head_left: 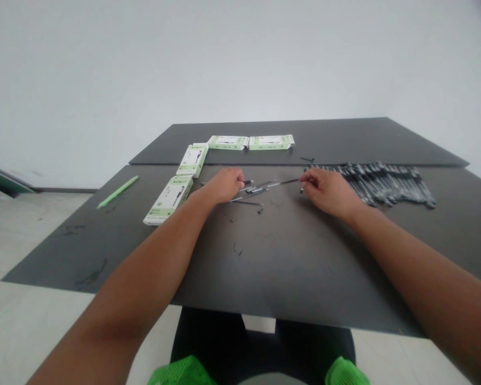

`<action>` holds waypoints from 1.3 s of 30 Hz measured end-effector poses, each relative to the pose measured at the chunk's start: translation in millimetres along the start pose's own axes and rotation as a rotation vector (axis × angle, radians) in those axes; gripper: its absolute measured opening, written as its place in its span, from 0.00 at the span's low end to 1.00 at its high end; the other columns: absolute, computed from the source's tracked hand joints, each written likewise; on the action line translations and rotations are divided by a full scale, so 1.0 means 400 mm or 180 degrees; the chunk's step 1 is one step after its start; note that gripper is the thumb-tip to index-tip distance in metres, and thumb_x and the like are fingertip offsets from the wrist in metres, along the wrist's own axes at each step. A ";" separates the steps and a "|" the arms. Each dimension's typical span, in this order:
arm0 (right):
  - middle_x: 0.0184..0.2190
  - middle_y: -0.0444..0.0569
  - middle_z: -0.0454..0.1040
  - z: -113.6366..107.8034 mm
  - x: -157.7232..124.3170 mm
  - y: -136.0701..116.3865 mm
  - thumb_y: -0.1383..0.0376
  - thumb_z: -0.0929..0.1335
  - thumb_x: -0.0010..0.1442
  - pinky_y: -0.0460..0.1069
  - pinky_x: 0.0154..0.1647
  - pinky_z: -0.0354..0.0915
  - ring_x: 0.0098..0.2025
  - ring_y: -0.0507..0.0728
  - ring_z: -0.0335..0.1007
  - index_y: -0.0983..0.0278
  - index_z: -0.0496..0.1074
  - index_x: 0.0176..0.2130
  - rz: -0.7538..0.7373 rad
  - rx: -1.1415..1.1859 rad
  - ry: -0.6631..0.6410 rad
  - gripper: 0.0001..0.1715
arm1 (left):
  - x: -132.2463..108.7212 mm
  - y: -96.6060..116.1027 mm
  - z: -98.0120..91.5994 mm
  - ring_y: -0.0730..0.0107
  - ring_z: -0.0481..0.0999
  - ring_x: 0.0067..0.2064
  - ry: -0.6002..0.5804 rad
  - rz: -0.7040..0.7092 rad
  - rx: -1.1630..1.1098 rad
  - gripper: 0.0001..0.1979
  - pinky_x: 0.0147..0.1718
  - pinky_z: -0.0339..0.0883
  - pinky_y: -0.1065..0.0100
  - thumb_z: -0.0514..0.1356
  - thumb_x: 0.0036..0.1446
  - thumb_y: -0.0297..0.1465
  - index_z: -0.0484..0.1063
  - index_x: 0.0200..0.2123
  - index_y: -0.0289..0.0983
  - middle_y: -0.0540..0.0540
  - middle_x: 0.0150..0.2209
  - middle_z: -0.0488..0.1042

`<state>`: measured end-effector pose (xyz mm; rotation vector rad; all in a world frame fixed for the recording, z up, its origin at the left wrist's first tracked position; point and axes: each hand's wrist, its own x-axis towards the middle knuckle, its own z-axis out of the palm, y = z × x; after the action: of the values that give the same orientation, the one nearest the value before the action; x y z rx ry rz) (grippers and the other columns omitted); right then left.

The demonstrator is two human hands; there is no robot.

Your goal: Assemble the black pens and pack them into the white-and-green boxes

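Note:
My left hand (226, 184) is closed over the near table, left of a loose pile of pen parts (254, 190). The dark end of a pen (247, 182) juts from its fingers; the rest is hidden. Thumb and fingertips of my right hand (323, 188) pinch the dark end of a thin pen refill (289, 182), whose clear end points left toward the pile. Beside the pile lies another thin dark refill (248, 202). Just right of my right hand, a long row of clear pens with black ends (388, 184) lies side by side.
Several green-and-white pen boxes (170, 198) form a bent line left of and behind the hands. A light green pen (118, 191) lies at far left. Small black bits (238, 249) are scattered on the dark table (280, 267). A seam divides the tabletop; a white wall stands behind.

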<state>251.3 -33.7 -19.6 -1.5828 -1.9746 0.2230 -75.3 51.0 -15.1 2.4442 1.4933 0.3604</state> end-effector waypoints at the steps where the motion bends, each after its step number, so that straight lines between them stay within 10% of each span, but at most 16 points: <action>1: 0.38 0.54 0.86 0.000 0.002 0.007 0.64 0.69 0.66 0.57 0.47 0.73 0.38 0.64 0.81 0.62 0.84 0.46 0.0064 -0.0050 0.0084 0.13 | -0.001 0.004 0.001 0.60 0.82 0.42 -0.0012 -0.0002 0.0018 0.08 0.43 0.70 0.64 0.64 0.67 0.30 0.84 0.43 0.38 0.42 0.42 0.87; 10: 0.51 0.61 0.86 0.009 0.014 0.058 0.66 0.66 0.71 0.61 0.64 0.73 0.56 0.69 0.81 0.64 0.87 0.50 -0.0275 -0.0744 -0.0053 0.19 | -0.009 0.026 0.004 0.56 0.82 0.46 0.0102 -0.0125 -0.0099 0.07 0.47 0.71 0.61 0.62 0.70 0.30 0.82 0.45 0.38 0.40 0.45 0.86; 30: 0.50 0.64 0.86 0.014 0.021 0.039 0.70 0.64 0.74 0.59 0.64 0.72 0.55 0.68 0.81 0.69 0.89 0.51 -0.0704 -0.1267 -0.0407 0.23 | -0.007 0.067 -0.011 0.56 0.81 0.48 0.0794 -0.0016 -0.0853 0.08 0.50 0.71 0.57 0.59 0.72 0.31 0.78 0.50 0.39 0.41 0.47 0.85; 39: 0.49 0.64 0.86 0.017 0.017 0.043 0.71 0.64 0.73 0.59 0.62 0.73 0.53 0.69 0.82 0.69 0.89 0.50 -0.0618 -0.0985 -0.0127 0.23 | -0.013 0.050 -0.020 0.56 0.82 0.45 0.0311 0.0134 -0.0463 0.11 0.46 0.70 0.59 0.64 0.66 0.28 0.81 0.50 0.37 0.40 0.45 0.85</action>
<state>261.0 -20.9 -30.9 -1.5639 -2.2619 -0.1362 -63.4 38.2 -1.4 2.3768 1.4017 0.5835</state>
